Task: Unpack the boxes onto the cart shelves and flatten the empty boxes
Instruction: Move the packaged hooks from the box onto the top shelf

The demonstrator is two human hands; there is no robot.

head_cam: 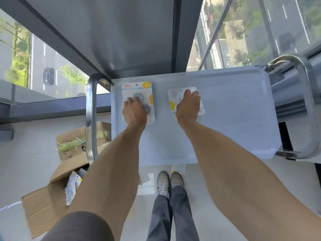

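Left hand (pixel 134 110) grips a pack (pixel 138 101) at the shelf's (pixel 234 119) far-left corner. Right hand (pixel 188 106) grips a second pack (pixel 185 100), near the far edge.

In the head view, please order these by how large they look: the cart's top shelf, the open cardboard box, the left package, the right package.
1. Top shelf
2. Cardboard box
3. Left package and right package: look alike, hands cover both.

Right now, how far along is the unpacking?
Early. Done: nothing beyond the two blister packs now on the cart's top shelf. In hand: left hand on the left blister pack, right hand on the right blister pack. Left: packs remaining in the open cardboard box on the floor; no box visibly flattened.
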